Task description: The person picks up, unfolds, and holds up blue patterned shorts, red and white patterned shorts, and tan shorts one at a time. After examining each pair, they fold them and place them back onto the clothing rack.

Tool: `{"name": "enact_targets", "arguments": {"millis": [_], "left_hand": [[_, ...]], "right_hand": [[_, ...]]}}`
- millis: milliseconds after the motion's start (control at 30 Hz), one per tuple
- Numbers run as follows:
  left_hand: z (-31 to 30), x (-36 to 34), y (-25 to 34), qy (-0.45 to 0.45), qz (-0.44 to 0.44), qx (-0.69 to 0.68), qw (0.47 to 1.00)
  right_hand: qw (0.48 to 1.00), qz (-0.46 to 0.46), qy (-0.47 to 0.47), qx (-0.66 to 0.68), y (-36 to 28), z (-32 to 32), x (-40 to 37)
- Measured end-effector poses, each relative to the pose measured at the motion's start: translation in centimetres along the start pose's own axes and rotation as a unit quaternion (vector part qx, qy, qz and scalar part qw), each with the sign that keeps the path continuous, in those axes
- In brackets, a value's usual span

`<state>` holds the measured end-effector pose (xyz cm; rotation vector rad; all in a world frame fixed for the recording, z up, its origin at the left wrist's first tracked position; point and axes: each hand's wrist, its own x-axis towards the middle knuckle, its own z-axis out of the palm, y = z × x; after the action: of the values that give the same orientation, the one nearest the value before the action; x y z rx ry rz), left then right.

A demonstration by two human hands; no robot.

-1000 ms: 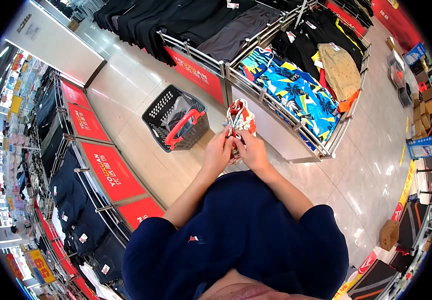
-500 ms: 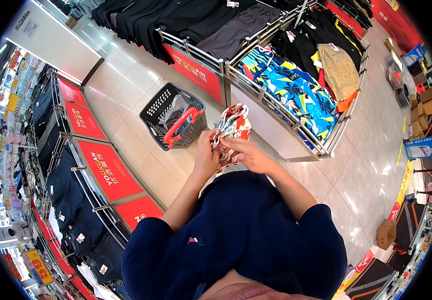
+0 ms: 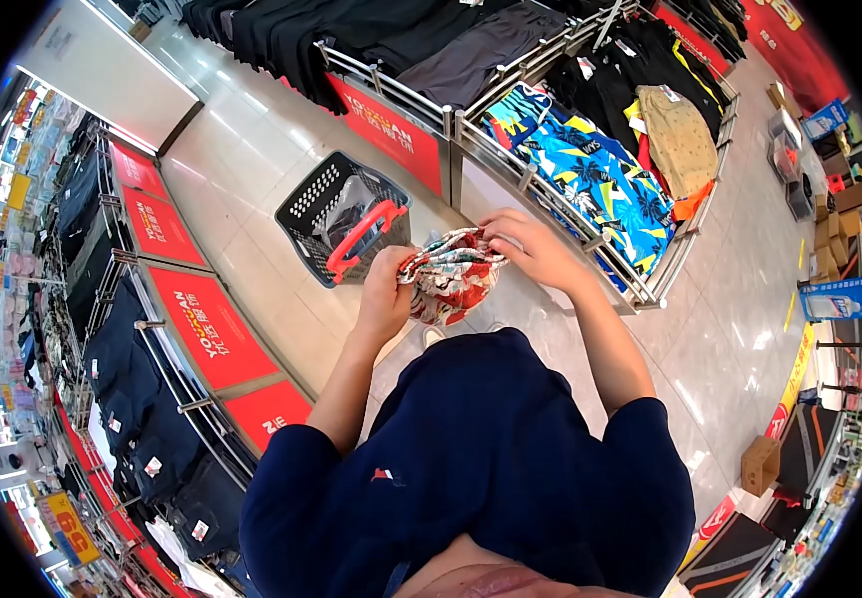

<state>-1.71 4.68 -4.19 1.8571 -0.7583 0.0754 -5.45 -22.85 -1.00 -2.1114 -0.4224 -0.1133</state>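
A pair of red, white and green patterned shorts (image 3: 454,293) hangs bunched in front of my body, its gathered waistband uppermost and stretched between both hands. My left hand (image 3: 385,291) is closed on the left end of the waistband. At the other end, my right hand (image 3: 531,246) pinches the edge between thumb and fingers. The lower part of the shorts is folded together, so the legs cannot be made out. Just beyond my left hand on the floor stands a dark shopping basket (image 3: 303,214) with a red handle (image 3: 371,239) and a plastic-wrapped item inside.
Ahead to the right, a metal-railed bin (image 3: 655,299) holds blue printed shorts (image 3: 590,169) and tan shorts (image 3: 680,140). Dark trousers (image 3: 282,45) lie on a rack at the back. Another rack with red panels (image 3: 202,324) runs along my left. A brown box (image 3: 760,465) sits at the right.
My hands have moved apart, the right one going right and up, the left one left. The waistband, bunched tight before, is now spread between them.
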Motion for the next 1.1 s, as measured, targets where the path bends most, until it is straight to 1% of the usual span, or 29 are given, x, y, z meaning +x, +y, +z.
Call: {"name": "enact_targets", "arguments": {"millis": [33,100,133,233,300,367,400,433,500,533,567,633,667,700,767,800,833,900,933,1000,1033,1067,1100], "left_hand": [[-0.2,0.0,0.1,-0.002,0.008,0.001,1.000],[-0.4,0.0,0.2,-0.008,0.011,0.005,1.000],[-0.6,0.1,0.1,-0.012,0.015,0.010,1.000],[-0.7,0.1,-0.6,-0.024,0.040,0.001,0.999],[-0.9,0.3,-0.9,-0.028,0.048,0.005,0.998],[-1.3,0.3,-1.0,-0.034,0.052,0.009,0.998],[-1.5,0.5,-1.1,-0.037,0.065,0.009,0.997],[-1.6,0.5,-1.3,-0.040,0.077,0.007,0.996],[-1.7,0.3,-1.6,-0.051,0.070,-0.001,0.996],[-1.8,0.3,-1.9,-0.058,0.066,-0.006,0.996],[-2.0,0.1,-2.4,-0.063,0.066,-0.009,0.996],[-3.4,-0.2,-3.7,-0.038,0.022,0.000,0.999],[-4.3,-0.3,-4.1,-0.026,-0.004,-0.021,0.999],[-4.7,-0.4,-4.4,-0.028,-0.004,-0.022,0.999],[-5.0,-0.8,-5.0,-0.035,0.055,-0.018,0.998],[-5.0,-0.5,-4.8,-0.046,0.057,-0.014,0.997],[-5.0,-0.1,-4.9,-0.048,0.057,-0.018,0.997],[-4.9,1.2,-5.1,-0.095,0.029,-0.041,0.994],[-4.8,1.6,-4.8,-0.102,0.007,-0.064,0.993],[-4.5,2.4,-4.6,-0.092,0.004,-0.093,0.991],[-4.4,3.0,-4.6,-0.084,0.007,-0.117,0.990],[-4.4,3.5,-4.3,-0.074,0.028,-0.129,0.988],[-4.7,3.9,-4.1,-0.073,0.030,-0.133,0.988]], "right_hand": [[1.000,0.002,0.000,0.000,-0.4,-0.1,0.1],[0.998,0.006,-0.035,-0.056,-1.0,-0.5,0.4],[0.998,0.009,-0.034,-0.056,-0.9,-0.5,0.5],[0.991,0.064,-0.090,-0.074,-0.4,-0.6,1.1],[0.989,0.075,-0.099,-0.077,-0.9,-0.7,1.3],[0.982,0.017,-0.125,-0.138,-1.3,-0.5,1.5],[0.983,-0.007,-0.103,-0.153,-1.2,0.1,1.6],[0.983,-0.002,-0.102,-0.152,-1.3,0.5,1.7],[0.956,0.071,-0.163,-0.233,-2.0,1.7,2.3],[0.958,0.053,-0.133,-0.249,-1.1,2.8,2.2],[0.958,0.058,-0.131,-0.248,-0.8,3.1,2.1],[0.959,0.066,-0.084,-0.262,-0.9,3.7,2.3],[0.973,0.133,-0.031,-0.188,-1.3,3.0,1.9],[0.972,0.135,-0.029,-0.189,-1.1,2.7,1.7],[0.976,0.208,0.058,-0.027,-0.5,2.2,1.5],[0.975,0.211,0.061,-0.011,-1.0,2.0,1.5],[0.970,0.230,0.056,0.050,-0.9,1.9,1.4],[0.965,0.240,0.054,0.086,-1.7,1.6,1.3],[0.965,0.243,0.052,0.083,-1.6,1.4,1.1],[0.959,0.242,0.022,0.144,-1.4,1.2,0.6],[0.960,0.243,0.022,0.141,-1.1,1.4,0.4],[0.967,0.184,0.012,0.178,-0.5,1.9,0.0],[0.969,0.125,0.002,0.214,-0.5,2.3,-0.1]]}}
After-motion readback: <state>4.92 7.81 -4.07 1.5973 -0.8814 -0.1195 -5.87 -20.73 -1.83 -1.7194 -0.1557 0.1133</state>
